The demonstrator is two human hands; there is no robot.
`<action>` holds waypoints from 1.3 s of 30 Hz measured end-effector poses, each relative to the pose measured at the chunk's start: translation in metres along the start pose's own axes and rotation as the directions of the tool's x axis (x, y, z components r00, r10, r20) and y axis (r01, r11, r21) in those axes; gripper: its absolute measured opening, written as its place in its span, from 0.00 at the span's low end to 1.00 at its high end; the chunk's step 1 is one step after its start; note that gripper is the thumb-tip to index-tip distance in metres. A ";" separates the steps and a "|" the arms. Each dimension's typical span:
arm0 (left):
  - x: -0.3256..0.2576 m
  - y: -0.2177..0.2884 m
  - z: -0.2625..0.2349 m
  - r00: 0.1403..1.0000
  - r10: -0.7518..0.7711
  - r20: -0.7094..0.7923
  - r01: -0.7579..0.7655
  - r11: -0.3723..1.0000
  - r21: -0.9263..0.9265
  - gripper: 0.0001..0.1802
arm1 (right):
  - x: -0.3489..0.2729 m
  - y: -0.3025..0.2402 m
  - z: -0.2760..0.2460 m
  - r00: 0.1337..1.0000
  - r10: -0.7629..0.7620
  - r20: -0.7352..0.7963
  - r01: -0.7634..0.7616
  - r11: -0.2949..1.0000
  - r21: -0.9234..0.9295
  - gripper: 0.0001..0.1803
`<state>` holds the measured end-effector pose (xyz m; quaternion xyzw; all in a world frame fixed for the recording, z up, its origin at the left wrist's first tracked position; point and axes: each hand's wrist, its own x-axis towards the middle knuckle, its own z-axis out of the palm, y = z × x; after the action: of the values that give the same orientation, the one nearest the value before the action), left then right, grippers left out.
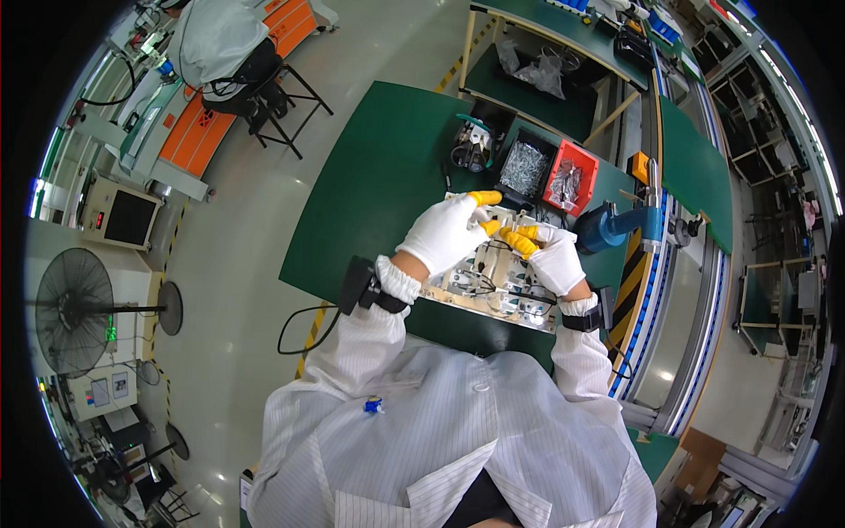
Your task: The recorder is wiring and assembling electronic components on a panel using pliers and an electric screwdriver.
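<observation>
Lying under both hands (447, 234) (556, 262): pale panel (482, 304)

The green bench (352, 194) carries a flat light-coloured assembly (493, 280). Relative to this: black tool bin (499, 121), 12 o'clock; black hardware bin (514, 199), 12:30; red bin (578, 157), 1:30.

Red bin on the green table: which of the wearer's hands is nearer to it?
The right hand, just below the red bin in the picture. The left hand is farther off, below and to the left of it.
</observation>
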<state>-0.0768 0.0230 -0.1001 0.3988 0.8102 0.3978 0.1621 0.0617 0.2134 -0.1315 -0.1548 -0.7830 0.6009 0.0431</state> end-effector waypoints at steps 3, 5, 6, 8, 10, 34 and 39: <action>0.014 -0.007 0.006 0.997 0.070 0.019 -0.067 0.991 -0.119 0.16 | 0.002 -0.005 0.001 0.999 0.012 0.038 -0.012 1.000 -0.002 0.12; 0.023 -0.009 0.009 0.992 0.106 0.074 -0.103 0.994 -0.042 0.15 | 0.003 -0.005 0.000 0.998 0.023 0.067 -0.024 0.999 0.022 0.13; 0.024 -0.009 0.010 0.991 0.111 0.075 -0.108 0.993 -0.042 0.15 | 0.004 -0.001 0.000 0.998 -0.044 0.049 0.043 0.999 0.012 0.13; 0.024 -0.005 0.009 0.996 -0.005 0.088 0.004 1.000 0.011 0.15 | 0.004 0.003 0.000 0.993 -0.112 0.031 0.112 0.994 0.003 0.13; 0.020 0.001 0.007 0.997 -0.043 0.057 0.042 0.999 0.027 0.16 | 0.003 0.004 0.002 1.000 -0.021 -0.013 0.021 1.000 0.016 0.13; 0.016 -0.012 0.011 0.956 -0.294 0.000 0.285 0.927 -0.242 0.21 | 0.005 -0.012 -0.004 0.997 0.013 -0.082 0.003 0.981 0.192 0.12; 0.008 -0.017 0.008 0.984 -0.169 0.054 0.175 0.977 -0.124 0.19 | -0.011 -0.038 -0.002 0.977 -0.208 0.040 0.212 0.953 -0.215 0.10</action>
<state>-0.0861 0.0275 -0.1180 0.3245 0.8107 0.4248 0.2388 0.0654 0.2037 -0.0937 -0.0694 -0.8566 0.5046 0.0829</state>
